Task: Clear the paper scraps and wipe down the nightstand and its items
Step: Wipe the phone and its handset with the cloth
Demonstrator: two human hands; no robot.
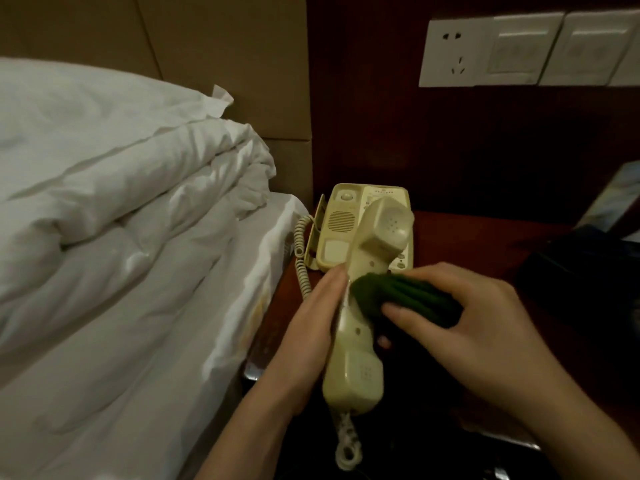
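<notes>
Telephone handset (360, 306), cream-coloured, is lifted off its cradle and held lengthwise above the nightstand (478, 244), earpiece toward twelve o'clock. The left hand (308, 334) holds it from the nine o'clock side, fingers lying along its edge; the fingertips behind the handset are hidden. The right hand (474, 320) grips a bunched dark green cloth (401, 296), thumb and fingers curled round it, and presses it against the handset's middle, from three o'clock. The telephone base (346, 226) sits on the nightstand at twelve o'clock of the hands, its keypad partly covered by the earpiece. The coiled cord (300, 251) runs down the base's nine o'clock side. At three o'clock a dark object (585, 271) lies in shadow, too dim to identify. White bedding (121, 202) fills the nine o'clock side. Wall sockets (453, 50) are cut off at the upper right edge.
</notes>
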